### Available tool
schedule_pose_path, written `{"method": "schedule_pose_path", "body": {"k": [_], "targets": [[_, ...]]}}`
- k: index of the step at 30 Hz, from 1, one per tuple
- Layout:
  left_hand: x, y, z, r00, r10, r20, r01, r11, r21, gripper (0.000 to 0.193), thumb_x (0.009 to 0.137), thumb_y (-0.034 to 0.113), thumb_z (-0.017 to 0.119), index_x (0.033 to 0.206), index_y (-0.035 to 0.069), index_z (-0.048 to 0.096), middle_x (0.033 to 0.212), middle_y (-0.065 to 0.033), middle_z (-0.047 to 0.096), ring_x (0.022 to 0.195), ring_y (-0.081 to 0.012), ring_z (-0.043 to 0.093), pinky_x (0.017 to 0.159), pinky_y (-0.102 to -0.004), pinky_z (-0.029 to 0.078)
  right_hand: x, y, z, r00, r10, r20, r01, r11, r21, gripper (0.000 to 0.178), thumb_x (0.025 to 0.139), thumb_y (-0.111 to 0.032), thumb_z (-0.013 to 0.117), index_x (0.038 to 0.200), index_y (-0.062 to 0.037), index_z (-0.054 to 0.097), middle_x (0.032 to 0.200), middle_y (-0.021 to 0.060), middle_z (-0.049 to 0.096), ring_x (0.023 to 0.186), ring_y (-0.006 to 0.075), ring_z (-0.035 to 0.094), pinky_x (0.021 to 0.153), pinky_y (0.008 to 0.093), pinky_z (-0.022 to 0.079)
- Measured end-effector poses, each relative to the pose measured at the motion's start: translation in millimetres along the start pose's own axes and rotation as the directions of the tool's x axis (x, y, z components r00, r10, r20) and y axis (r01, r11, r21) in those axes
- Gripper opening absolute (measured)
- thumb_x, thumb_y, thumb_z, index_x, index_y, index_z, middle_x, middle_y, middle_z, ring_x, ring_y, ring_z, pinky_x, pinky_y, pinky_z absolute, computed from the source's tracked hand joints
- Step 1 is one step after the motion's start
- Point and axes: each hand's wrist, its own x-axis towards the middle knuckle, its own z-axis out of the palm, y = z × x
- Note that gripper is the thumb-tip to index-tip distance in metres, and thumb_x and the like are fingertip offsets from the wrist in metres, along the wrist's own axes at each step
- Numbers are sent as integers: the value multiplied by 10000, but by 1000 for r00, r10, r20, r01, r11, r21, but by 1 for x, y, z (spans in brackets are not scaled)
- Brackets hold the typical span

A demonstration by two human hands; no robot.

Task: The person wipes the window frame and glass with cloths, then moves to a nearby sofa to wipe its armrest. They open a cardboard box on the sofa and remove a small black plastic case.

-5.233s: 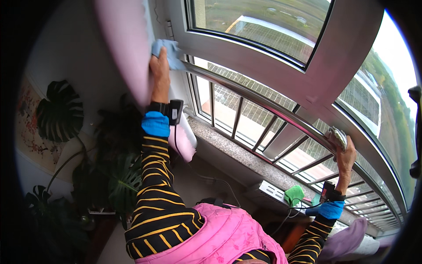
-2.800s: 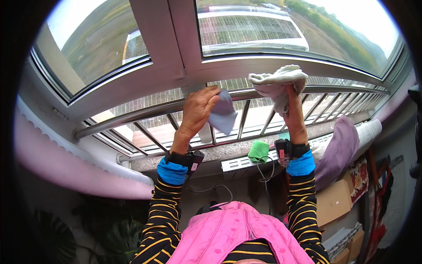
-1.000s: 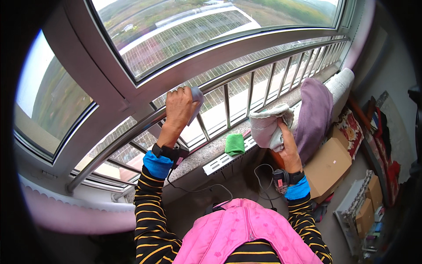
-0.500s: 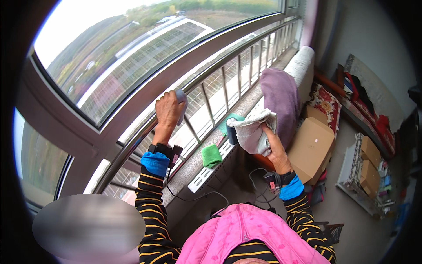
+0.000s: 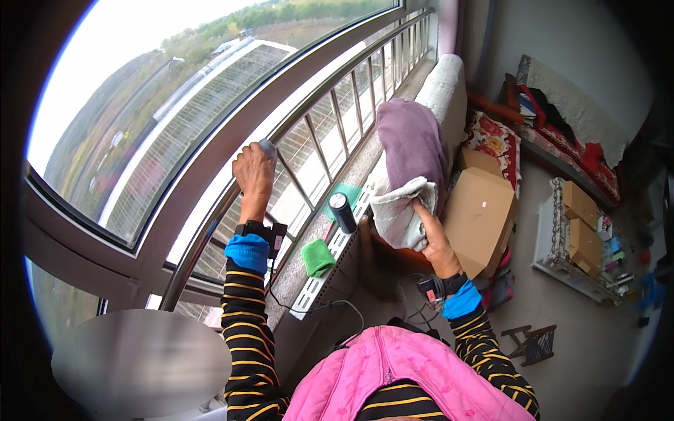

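Observation:
My left hand (image 5: 254, 173) is wrapped round a small grey-blue cloth (image 5: 267, 149) on the metal top rail (image 5: 220, 212) of the window railing. Most of that cloth is hidden by my fingers. My right hand (image 5: 437, 242) grips a crumpled whitish-grey cloth (image 5: 394, 216) by its right edge, and the cloth hangs in front of a purple towel (image 5: 411, 144). Between my hands, a dark cylindrical bottle (image 5: 342, 214) stands by the sill. A folded green cloth (image 5: 318, 258) lies nearer to me, along the slotted white radiator top (image 5: 303, 300).
A flat teal piece (image 5: 349, 194) lies beside the bottle. Cables (image 5: 345, 303) hang below my wrists. On the right are an open cardboard box (image 5: 481, 210), a small folding stool (image 5: 537, 344) and a low table (image 5: 552, 242) with boxes. The window frame (image 5: 158, 235) runs along the left.
The view has swung, shifting the room leftward. My right hand's cloth has moved away from the bottle, which now shows whole. My left hand has slid a little farther along the rail.

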Motion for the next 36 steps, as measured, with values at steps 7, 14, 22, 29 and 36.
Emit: {"method": "schedule_pose_path", "body": {"k": [7, 14, 22, 29, 36], "targets": [[-24, -22, -27, 999, 31, 43, -31, 999, -9, 459, 724, 300, 764, 1056, 64, 553, 929, -118, 630, 856, -274, 629, 738, -392, 484, 18, 16, 19, 994, 102, 45, -102, 995, -8, 421, 900, -289, 671, 1240, -60, 573, 1148, 35, 628, 1029, 163, 602, 880, 297, 485], [-109, -85, -96, 997, -6, -78, 6, 1000, 3, 511, 677, 210, 780, 1113, 62, 560, 876, -86, 598, 810, -265, 589, 729, -382, 454, 35, 43, 58, 955, 249, 163, -250, 968, -10, 379, 917, -251, 649, 1239, -71, 561, 1165, 38, 616, 1058, 173, 588, 906, 320, 482], [-214, -162, -156, 974, -160, -164, 172, 983, 63, 592, 693, 200, 787, 1220, 88, 539, 1103, -113, 603, 1002, -294, 572, 862, -419, 432, 65, 81, 137, 895, 386, 225, -360, 921, -148, 335, 922, -285, 624, 1191, -88, 599, 1091, 23, 645, 968, 167, 618, 849, 316, 502], [-283, -218, -208, 957, -245, -156, 269, 951, 151, 598, 688, 242, 790, 1202, 72, 535, 1100, -103, 580, 1026, -292, 548, 924, -421, 431, 65, 79, 237, 915, 63, 398, 73, 945, -318, 470, 948, -327, 586, 1334, -68, 518, 1255, 37, 552, 1045, 122, 560, 821, 260, 478], [-323, -277, -243, 946, -297, -129, 317, 930, 186, 623, 648, 203, 809, 1212, 99, 566, 1164, -95, 592, 1084, -307, 546, 947, -419, 445, 64, 149, 332, 527, -461, 714, 847, 350, -399, 366, 951, -286, 595, 1183, -3, 587, 923, 110, 659, 770, 164, 599, 646, 253, 458]]}}
